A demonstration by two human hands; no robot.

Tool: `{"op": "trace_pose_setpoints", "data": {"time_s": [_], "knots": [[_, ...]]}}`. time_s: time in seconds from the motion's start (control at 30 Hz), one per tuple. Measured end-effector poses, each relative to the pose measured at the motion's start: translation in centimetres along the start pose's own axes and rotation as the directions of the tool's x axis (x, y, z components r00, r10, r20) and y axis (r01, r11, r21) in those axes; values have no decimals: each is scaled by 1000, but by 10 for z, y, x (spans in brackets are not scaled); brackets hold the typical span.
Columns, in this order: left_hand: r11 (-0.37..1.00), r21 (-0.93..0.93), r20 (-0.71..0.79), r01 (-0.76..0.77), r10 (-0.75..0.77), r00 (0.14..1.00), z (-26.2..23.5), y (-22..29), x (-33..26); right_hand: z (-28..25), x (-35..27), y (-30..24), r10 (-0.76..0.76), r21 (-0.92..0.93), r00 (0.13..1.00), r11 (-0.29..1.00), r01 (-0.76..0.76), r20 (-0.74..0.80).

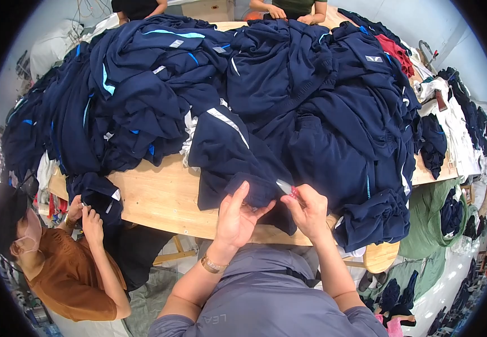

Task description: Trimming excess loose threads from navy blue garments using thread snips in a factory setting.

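Note:
Across the table lies a navy garment (221, 149) with a white stripe, its near end lifted off the wood. My left hand (235, 220) grips the cuff (259, 194) of it, thumb on top and fingers underneath. Just to the right, my right hand (310, 212) is closed around small thread snips (285, 187) with a pale metal blade and a red part near the fingers. The blade points up and left, close beside the cuff. Whether it touches the cloth, I cannot tell.
A big heap of navy clothes (148, 84) covers most of the wooden table (153, 194). At the left, a person in a brown shirt (69, 269) handles a navy piece (94, 194). Two people stand across the table. A green sack (426, 210) stands at the right.

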State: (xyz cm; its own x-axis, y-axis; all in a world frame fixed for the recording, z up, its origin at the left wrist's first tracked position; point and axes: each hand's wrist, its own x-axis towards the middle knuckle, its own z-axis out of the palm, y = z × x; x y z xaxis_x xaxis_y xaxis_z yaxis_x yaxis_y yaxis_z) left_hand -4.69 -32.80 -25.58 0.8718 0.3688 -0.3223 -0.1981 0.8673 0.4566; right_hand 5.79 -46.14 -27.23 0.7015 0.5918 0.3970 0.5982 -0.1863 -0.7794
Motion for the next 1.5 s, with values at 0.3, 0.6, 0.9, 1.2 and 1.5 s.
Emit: {"op": "trace_pose_setpoints", "data": {"time_s": [0.3,0.6,0.9,1.2,1.5], "knots": [[994,88,73,-64,58,996,-2,-3,0,-3,7,-4,-263,-361,964,897,255,26],[972,203,97,-119,101,990,-4,-6,-1,-7,11,-8,-299,-388,952,872,300,65],[988,68,58,-139,135,989,-4,-9,2,5,-2,-12,231,478,972,859,-182,-44],[963,183,169,-201,170,971,-11,-19,8,21,-4,-23,271,632,954,718,-291,131],[956,204,193,-209,171,966,-7,-11,7,-2,-5,-1,61,116,996,991,-68,62]]}}
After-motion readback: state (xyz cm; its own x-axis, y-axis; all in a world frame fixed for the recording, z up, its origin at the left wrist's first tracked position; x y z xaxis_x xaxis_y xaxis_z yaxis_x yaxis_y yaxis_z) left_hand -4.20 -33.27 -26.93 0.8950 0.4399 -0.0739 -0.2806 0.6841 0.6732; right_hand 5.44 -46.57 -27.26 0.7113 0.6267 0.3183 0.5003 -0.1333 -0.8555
